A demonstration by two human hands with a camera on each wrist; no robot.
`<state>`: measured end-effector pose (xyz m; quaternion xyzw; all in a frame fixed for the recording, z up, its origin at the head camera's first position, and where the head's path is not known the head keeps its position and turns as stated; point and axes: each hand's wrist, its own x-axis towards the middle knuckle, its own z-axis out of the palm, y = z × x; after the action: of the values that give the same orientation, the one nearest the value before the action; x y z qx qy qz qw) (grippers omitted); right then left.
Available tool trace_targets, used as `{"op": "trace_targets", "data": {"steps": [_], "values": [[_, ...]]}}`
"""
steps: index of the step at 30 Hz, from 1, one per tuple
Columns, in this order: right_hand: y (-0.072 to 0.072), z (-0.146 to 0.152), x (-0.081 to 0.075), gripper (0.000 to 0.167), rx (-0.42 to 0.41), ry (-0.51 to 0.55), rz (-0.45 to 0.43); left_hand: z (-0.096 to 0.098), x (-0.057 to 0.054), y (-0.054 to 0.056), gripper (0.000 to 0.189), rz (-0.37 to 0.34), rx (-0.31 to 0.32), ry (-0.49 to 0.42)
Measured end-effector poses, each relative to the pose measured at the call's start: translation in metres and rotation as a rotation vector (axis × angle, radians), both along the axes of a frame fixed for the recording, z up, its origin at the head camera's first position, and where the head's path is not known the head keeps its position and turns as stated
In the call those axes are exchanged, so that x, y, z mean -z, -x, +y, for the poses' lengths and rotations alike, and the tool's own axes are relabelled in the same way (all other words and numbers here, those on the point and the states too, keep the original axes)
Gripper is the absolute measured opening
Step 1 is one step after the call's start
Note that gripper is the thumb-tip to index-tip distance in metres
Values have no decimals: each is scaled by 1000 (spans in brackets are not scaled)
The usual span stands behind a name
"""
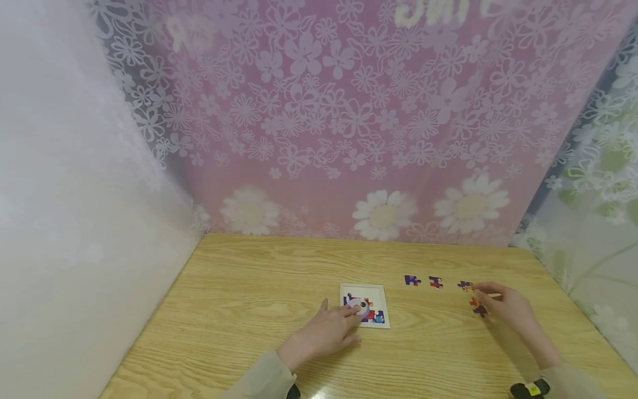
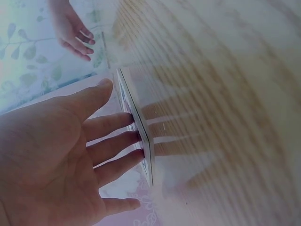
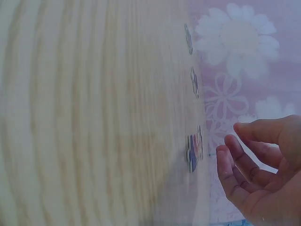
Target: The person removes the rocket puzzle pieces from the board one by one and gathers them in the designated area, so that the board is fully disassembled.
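Observation:
A small square jigsaw tray point(image 1: 385, 306) with a pale frame lies on the table, partly filled with joined pieces point(image 1: 369, 315) in purple, red and white. Fairly straight fingers of my left hand point(image 1: 326, 332) rest on the tray, covering its lower left part; the left wrist view shows three fingertips touching it, thumb and little finger apart. My right hand point(image 1: 512, 310) hovers over the right side, fingers loosely bent, nothing visible between them. Nearest to it are a purple-and-orange piece point(image 1: 466, 286) and a red-and-purple piece point(image 1: 479, 308). In the right wrist view the hand point(image 3: 258, 174) stays apart from the pieces.
Two more loose pieces, a purple one point(image 1: 412, 280) and a red-and-purple one point(image 1: 436, 282), lie between the tray and my right hand. The wooden table point(image 1: 239, 288) ends at a pink floral curtain point(image 1: 309, 183) behind, with pale curtains on both sides.

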<state>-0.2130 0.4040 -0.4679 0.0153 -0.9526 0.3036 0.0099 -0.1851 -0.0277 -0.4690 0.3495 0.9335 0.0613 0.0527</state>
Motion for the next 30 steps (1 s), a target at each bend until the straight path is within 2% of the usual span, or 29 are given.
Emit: {"op": "trace_targets", "data": {"steps": [10, 19, 23, 30], "values": [[2, -27, -8, 41, -43, 68, 72, 2, -2, 0, 54, 17, -10, 10], [7, -57, -18, 39, -58, 110, 78, -2, 2, 2, 52, 31, 13, -12], [10, -71, -20, 35, -91, 127, 94, -3, 2, 2, 49, 47, 16, -12], [16, -95, -22, 32, -145, 152, 121, -7, 2, 0, 50, 22, 1, 8]]}}
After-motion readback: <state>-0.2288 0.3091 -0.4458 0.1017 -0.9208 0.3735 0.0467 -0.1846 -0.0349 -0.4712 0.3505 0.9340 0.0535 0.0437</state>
